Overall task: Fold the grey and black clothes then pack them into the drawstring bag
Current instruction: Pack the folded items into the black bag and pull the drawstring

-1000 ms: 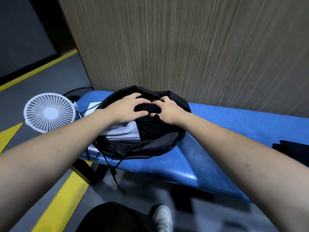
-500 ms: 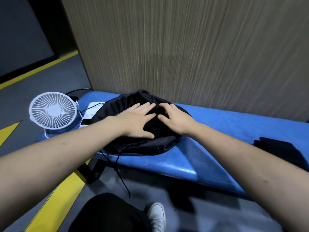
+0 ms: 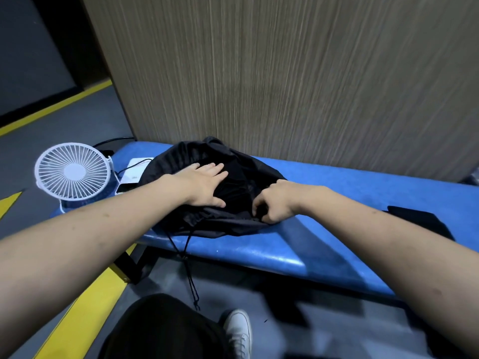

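My left hand (image 3: 207, 183) lies flat, fingers straight, pressing the black drawstring bag (image 3: 181, 161) on the blue bench (image 3: 337, 185). At three o'clock of it, my right hand (image 3: 274, 203) pinches the bag's rim, fingers curled.

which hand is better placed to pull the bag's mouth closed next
Probably the right hand: its fingers already pinch the near rim of the black drawstring bag on the blue padded bench. The left hand lies flat, pressing the bag's top.
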`<state>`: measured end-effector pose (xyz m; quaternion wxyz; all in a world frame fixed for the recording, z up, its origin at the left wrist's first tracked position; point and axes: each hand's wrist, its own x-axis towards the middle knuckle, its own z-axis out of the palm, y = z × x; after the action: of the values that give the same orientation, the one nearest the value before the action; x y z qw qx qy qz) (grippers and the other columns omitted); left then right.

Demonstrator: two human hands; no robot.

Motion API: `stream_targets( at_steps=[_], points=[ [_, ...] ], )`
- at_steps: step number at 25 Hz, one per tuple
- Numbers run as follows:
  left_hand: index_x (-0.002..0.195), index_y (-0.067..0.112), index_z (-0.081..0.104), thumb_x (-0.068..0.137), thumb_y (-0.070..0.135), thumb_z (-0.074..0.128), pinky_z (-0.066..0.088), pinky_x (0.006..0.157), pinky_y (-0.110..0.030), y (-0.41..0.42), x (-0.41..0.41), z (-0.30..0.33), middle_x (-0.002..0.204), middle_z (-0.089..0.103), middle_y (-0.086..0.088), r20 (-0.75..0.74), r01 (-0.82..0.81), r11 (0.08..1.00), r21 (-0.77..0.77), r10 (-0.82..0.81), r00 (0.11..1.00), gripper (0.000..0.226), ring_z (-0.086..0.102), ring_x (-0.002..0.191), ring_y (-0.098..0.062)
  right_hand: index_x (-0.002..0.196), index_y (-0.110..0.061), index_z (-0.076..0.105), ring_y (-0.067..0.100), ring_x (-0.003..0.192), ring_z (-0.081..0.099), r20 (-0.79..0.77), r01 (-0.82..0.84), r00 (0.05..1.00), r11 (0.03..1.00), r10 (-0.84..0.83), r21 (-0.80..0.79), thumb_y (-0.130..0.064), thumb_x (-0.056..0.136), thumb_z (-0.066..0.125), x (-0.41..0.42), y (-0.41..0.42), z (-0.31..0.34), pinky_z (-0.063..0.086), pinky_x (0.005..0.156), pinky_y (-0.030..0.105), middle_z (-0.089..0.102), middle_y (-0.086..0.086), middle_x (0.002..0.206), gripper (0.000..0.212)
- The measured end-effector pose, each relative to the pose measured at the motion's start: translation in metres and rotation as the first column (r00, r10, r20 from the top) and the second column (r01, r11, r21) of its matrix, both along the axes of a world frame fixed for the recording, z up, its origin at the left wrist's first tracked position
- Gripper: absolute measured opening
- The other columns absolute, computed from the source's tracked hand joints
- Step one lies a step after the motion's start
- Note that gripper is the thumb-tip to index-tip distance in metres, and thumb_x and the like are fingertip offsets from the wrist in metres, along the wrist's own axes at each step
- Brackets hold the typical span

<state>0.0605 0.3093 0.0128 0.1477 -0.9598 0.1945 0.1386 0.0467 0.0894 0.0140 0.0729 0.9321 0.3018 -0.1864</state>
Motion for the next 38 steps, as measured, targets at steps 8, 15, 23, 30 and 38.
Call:
stream_targets(
  at_steps=[8,15,23,30,38],
  points=[
    [0.154,0.048,-0.008,0.089,0.077,0.025,0.001,0.123,-0.046,0.000,-0.016,-0.001,0.167,-0.007,-0.005,0.042,0.098,0.985,-0.143,-0.093,0.995,0.078,-0.003,0.154,-0.024,0.104,-0.023,0.059,0.023,0.103,0.057,0.197,0.015,0.978,0.970,-0.064,0.243,-0.043,0.089,0.056,-0.001,-0.010,0.001,0.045,0.075,0.035,0.046,-0.004,0.106,0.025],
    [0.152,0.034,0.035,0.090,0.067,0.005,0.017,0.121,-0.039,-0.004,-0.018,0.007,0.161,0.029,0.009,0.235,0.222,0.942,-0.251,-0.164,0.958,0.076,0.024,0.147,-0.013,0.104,-0.020,0.051,0.021,0.096,0.056,0.391,-0.052,0.903,0.860,-0.177,0.508,-0.050,0.095,0.047,-0.007,0.003,0.009,0.042,0.073,0.034,0.054,-0.002,0.108,0.031],
    [0.157,0.025,0.022,0.097,0.064,0.026,0.017,0.123,-0.033,0.025,-0.017,-0.008,0.165,0.017,0.007,0.135,0.031,0.953,-0.300,0.011,0.991,0.072,0.015,0.151,-0.012,0.156,-0.026,0.026,0.016,0.150,0.021,0.214,-0.005,0.974,0.932,-0.078,0.363,-0.061,0.097,0.037,0.030,0.018,-0.025,0.023,0.120,0.041,0.020,-0.002,0.165,0.069],
    [0.153,0.023,0.034,0.099,0.061,0.031,0.019,0.122,-0.032,0.016,-0.022,-0.001,0.161,0.028,0.006,0.170,0.046,0.947,-0.317,0.008,0.985,0.067,0.024,0.148,-0.014,0.158,-0.029,0.020,0.016,0.152,0.014,0.239,-0.050,0.971,0.958,-0.020,0.281,-0.066,0.097,0.030,0.019,0.008,-0.017,0.014,0.123,0.040,0.019,-0.002,0.165,0.072],
    [0.128,0.030,0.057,0.093,0.058,0.037,0.043,0.101,-0.035,-0.083,-0.064,0.037,0.127,0.057,0.013,0.405,0.287,0.794,-0.535,-0.056,0.912,0.048,0.052,0.121,-0.013,0.150,-0.031,0.037,0.009,0.141,0.033,0.364,-0.041,0.928,0.949,-0.080,0.314,-0.078,0.085,0.020,-0.051,-0.106,0.037,0.021,0.119,0.037,0.040,-0.009,0.153,0.082]
  ],
)
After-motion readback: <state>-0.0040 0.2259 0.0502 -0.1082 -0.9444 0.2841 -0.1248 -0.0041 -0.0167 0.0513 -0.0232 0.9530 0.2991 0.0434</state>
